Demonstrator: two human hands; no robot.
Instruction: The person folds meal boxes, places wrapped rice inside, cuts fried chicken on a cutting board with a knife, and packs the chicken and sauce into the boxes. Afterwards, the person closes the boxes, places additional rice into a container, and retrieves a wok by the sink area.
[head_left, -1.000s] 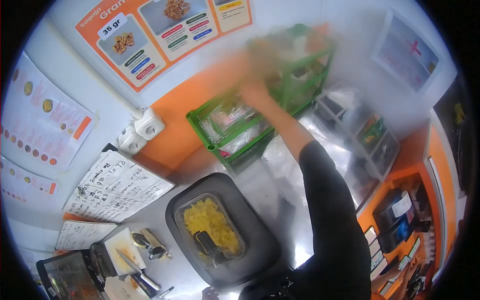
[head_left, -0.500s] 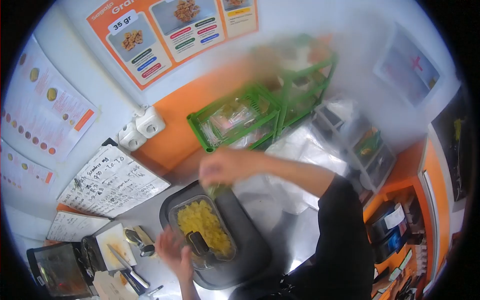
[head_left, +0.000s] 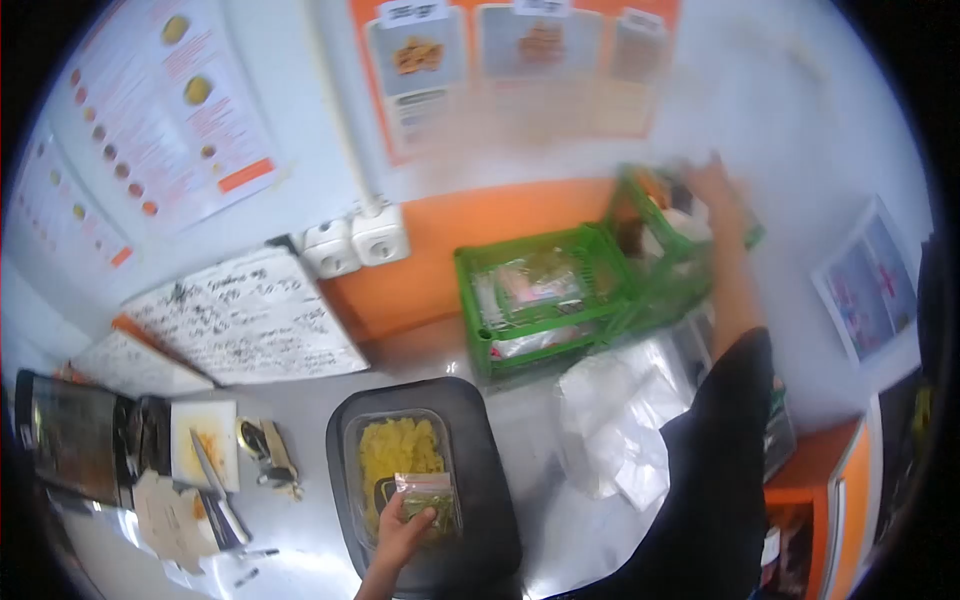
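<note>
In the head view, the left hand [head_left: 400,540] is closed lightly on a small clear bag [head_left: 428,508] of green stuff, thumb over its lower part, fingers mostly hidden. The bag lies above a clear tub [head_left: 449,450] of yellow pieces [head_left: 400,447], which sits on a dark tray [head_left: 487,480] on the worktop [head_left: 300,515]. The bag looks light, limp and perhaps slippery; its top edge seems the best pinch, since squeezing the middle could crush the contents. The tub looks thin-walled and likely flexes, so its rim wants both sides supported. The right hand [head_left: 712,185] is at the green rack [head_left: 640,235], blurred; I cannot tell how open it is or whether it grips anything.
</note>
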